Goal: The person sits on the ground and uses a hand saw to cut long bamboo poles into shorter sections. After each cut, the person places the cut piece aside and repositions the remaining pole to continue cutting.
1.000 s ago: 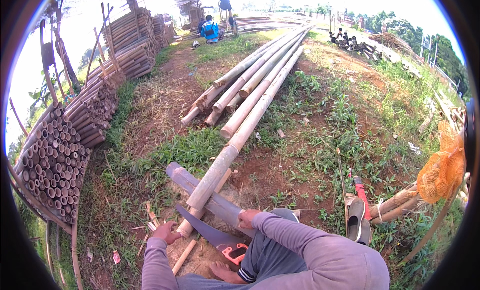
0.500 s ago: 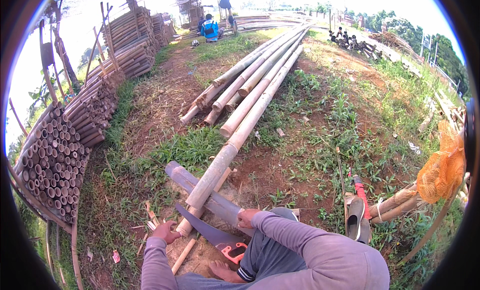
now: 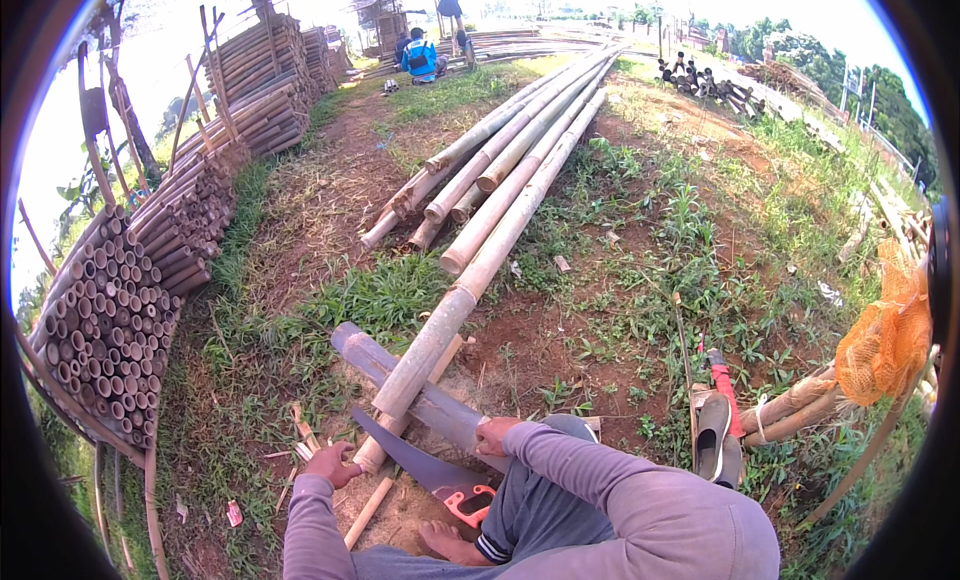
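My left hand (image 3: 330,466) is beside the near end of a short bamboo piece (image 3: 374,450), thumb and fingers apart; contact is hard to make out. My right hand (image 3: 494,435) is curled over the near end of a greyish bamboo crosspiece (image 3: 440,412). Across that crosspiece rests the cut end of a long bamboo pole (image 3: 418,365). A handsaw (image 3: 425,467) with a dark blade and orange handle (image 3: 470,502) lies between my hands, its tip by the pole's end, with neither hand on it. My bare foot (image 3: 452,542) is just below the handle.
Several long poles (image 3: 530,155) stretch away ahead. A tall bamboo stack (image 3: 105,325) stands at left. To the right are a dark shoe (image 3: 711,435), a red-wrapped tool (image 3: 722,380), tied poles (image 3: 795,405) and orange netting (image 3: 885,325). A person in blue (image 3: 420,60) sits far off.
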Action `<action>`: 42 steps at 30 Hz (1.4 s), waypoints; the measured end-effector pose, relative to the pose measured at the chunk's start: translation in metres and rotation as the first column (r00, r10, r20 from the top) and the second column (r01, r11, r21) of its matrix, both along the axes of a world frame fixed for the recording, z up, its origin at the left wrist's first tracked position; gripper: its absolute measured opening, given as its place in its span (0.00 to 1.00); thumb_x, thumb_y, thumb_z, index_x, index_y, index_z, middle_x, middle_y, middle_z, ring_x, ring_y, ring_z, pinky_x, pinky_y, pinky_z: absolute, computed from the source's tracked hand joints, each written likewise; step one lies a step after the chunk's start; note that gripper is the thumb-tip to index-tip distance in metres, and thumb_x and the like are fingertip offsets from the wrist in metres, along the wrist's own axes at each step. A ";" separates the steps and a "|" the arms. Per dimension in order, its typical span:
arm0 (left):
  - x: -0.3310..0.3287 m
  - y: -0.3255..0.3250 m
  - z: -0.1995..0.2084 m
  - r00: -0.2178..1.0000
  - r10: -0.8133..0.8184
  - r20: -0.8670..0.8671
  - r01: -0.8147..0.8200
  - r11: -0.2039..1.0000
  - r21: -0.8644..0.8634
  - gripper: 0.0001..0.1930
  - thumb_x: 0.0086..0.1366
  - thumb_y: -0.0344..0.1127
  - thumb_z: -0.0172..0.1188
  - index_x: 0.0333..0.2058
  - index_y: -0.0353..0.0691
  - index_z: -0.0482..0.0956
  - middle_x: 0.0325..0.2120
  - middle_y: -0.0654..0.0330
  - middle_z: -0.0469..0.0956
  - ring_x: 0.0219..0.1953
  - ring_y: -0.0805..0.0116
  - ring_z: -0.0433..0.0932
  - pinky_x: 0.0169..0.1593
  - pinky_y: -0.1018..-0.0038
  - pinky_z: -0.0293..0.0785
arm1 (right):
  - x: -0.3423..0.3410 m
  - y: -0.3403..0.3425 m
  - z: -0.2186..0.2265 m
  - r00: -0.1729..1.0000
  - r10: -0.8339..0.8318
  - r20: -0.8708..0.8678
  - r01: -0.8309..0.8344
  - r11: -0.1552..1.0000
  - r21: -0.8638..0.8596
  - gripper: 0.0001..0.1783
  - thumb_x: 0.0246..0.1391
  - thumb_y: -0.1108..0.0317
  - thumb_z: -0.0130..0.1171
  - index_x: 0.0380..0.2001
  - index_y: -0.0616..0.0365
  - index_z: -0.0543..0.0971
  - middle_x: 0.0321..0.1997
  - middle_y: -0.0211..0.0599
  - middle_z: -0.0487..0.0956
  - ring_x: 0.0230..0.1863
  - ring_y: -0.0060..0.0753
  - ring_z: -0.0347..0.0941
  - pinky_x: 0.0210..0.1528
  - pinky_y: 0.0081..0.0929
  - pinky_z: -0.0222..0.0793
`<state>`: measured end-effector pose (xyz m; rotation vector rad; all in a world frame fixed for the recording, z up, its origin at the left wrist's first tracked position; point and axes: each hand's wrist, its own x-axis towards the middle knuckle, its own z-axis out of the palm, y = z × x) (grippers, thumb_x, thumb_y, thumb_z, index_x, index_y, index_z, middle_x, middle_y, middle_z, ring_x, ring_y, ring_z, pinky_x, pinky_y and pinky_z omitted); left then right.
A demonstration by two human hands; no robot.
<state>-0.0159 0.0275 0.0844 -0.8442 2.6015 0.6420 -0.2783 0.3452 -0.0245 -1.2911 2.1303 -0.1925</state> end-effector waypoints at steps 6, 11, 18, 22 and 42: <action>0.002 -0.006 -0.009 1.000 -0.011 -0.024 0.010 1.000 -0.017 0.40 0.60 0.58 0.76 0.67 0.44 0.78 0.57 0.48 0.85 0.59 0.48 0.84 0.64 0.59 0.78 | 0.001 0.000 0.001 1.000 -0.003 -0.008 0.003 1.000 -0.016 0.30 0.63 0.43 0.62 0.58 0.52 0.83 0.58 0.53 0.85 0.61 0.58 0.81 0.64 0.50 0.76; 0.000 -0.002 -0.004 1.000 -0.004 -0.022 0.004 1.000 -0.016 0.39 0.61 0.56 0.76 0.67 0.45 0.78 0.58 0.47 0.84 0.60 0.47 0.83 0.65 0.59 0.78 | 0.001 0.001 0.001 1.000 -0.018 -0.005 0.018 1.000 -0.005 0.29 0.63 0.43 0.62 0.58 0.52 0.83 0.58 0.52 0.85 0.61 0.58 0.82 0.63 0.50 0.76; 0.000 -0.002 -0.004 1.000 -0.006 -0.029 0.005 1.000 -0.022 0.38 0.61 0.54 0.77 0.66 0.45 0.78 0.58 0.47 0.84 0.60 0.46 0.84 0.65 0.58 0.78 | 0.000 -0.001 -0.001 1.000 -0.005 -0.005 0.005 1.000 0.001 0.29 0.63 0.43 0.62 0.58 0.53 0.83 0.58 0.52 0.85 0.61 0.58 0.82 0.63 0.50 0.76; 0.001 -0.003 -0.005 1.000 -0.001 -0.031 0.000 1.000 -0.023 0.38 0.60 0.54 0.77 0.66 0.45 0.78 0.58 0.46 0.84 0.60 0.46 0.84 0.65 0.58 0.79 | 0.001 -0.001 0.003 1.000 -0.007 0.002 0.007 1.000 -0.001 0.30 0.63 0.44 0.62 0.58 0.53 0.83 0.58 0.53 0.85 0.61 0.58 0.82 0.63 0.50 0.76; -0.001 0.000 -0.002 1.000 0.006 -0.021 -0.006 1.000 -0.007 0.39 0.60 0.55 0.77 0.66 0.44 0.78 0.57 0.47 0.85 0.59 0.47 0.84 0.64 0.59 0.79 | 0.002 0.001 0.003 0.999 -0.035 0.006 0.035 0.999 -0.019 0.28 0.62 0.45 0.65 0.55 0.55 0.85 0.59 0.52 0.85 0.63 0.55 0.81 0.64 0.49 0.75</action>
